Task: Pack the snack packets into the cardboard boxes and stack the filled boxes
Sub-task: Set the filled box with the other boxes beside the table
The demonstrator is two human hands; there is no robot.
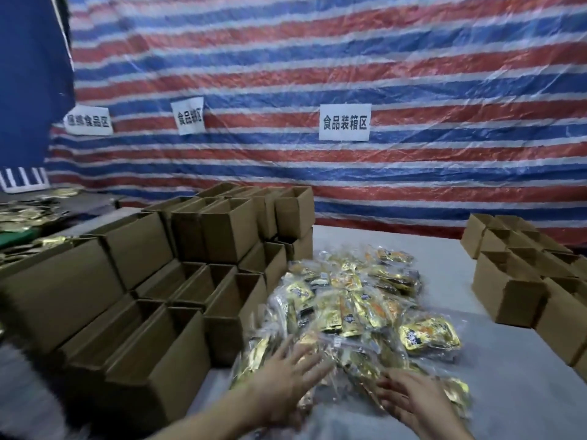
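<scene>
A heap of gold and clear snack packets lies on the grey table in the middle. My left hand reaches over the near left side of the heap with its fingers spread and straight. My right hand hovers over the near right side, fingers straight too. Neither hand holds a packet. Open empty cardboard boxes stand stacked in steps on the left, right against the heap. More open boxes stand at the right.
A striped red, white and blue tarp with paper signs hangs behind the table. More gold packets lie on a dark surface at the far left. Bare table shows between the heap and the right boxes.
</scene>
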